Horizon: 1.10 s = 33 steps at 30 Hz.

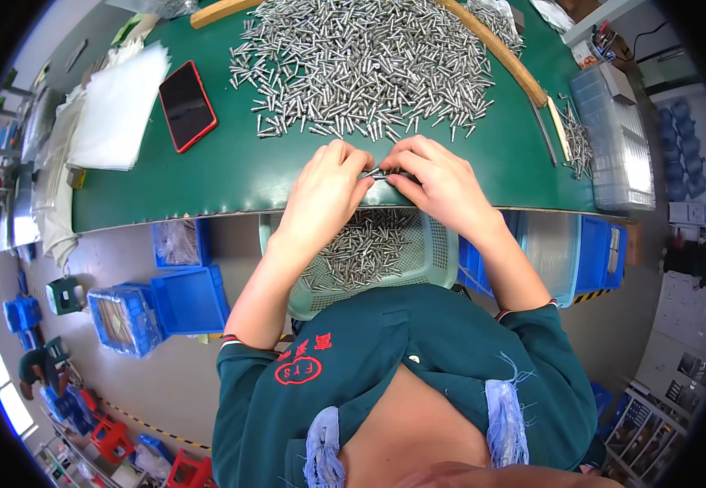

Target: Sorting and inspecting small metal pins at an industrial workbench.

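My left hand [324,191] and my right hand [444,185] meet near the front edge of the green tabletop [231,179]. Between their fingertips lie a few small silver metal pins [379,175], pinched from both sides; fingers partly hide them. Just beyond my hands spreads a large heap of similar pins [369,65]. Below the table edge, in front of my body, a pale green mesh basket [438,264] holds more loose pins [361,252].
A wooden strip [499,53] borders the heap on the right, with another small pin pile [578,146] beyond it. At left lie a red-cased phone [188,106] and white sheets [119,110]. Clear plastic boxes [613,138] stand right. Blue crates [190,299] sit below; a person [40,366] is far left.
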Motion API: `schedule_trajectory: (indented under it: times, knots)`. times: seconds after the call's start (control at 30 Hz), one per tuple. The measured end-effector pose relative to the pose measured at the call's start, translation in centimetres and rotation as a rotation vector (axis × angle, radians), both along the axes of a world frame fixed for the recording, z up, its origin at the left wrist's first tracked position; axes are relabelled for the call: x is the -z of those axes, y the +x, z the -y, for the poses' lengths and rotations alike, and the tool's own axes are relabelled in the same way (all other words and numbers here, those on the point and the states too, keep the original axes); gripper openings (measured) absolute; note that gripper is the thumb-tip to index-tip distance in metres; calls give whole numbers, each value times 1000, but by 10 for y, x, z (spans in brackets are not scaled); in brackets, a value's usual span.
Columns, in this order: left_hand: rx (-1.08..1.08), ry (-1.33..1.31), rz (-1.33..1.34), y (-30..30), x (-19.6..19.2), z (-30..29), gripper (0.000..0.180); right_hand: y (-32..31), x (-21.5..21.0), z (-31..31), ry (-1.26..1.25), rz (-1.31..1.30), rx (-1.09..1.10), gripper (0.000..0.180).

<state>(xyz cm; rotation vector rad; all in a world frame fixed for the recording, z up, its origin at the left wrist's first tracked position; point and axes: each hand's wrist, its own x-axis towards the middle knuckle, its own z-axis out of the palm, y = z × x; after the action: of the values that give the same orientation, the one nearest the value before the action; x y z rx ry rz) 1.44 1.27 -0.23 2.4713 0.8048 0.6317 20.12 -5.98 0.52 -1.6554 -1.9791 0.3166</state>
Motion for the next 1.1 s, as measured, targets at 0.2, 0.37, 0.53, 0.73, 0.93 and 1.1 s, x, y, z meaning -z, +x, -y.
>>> schedule_trajectory:
  times: [0.2, 0.37, 0.53, 0.73, 0.93, 1.1]
  knots:
    - [-7, -31, 7, 3, -3, -1, 22, 4, -3, 0, -21, -21, -45, 17]
    - [30, -23, -48, 4, -2, -1, 22, 10, 2, 1, 44, 16, -10, 15]
    - [-20, -32, -17, 3, 0, 4, 16, 0, -1, 10, -10, 21, 9, 16]
    - [67, -19, -36, -8, -2, -3, 18, -7, 1, 2, 43, 84, -9, 16]
    - [95, -31, -52, -11, -4, -9, 17, 3, 2, -9, 31, 39, -175, 15]
    - [33, -128, 98, -11, -2, -3, 19, -2, -4, -8, 13, -10, -165, 17]
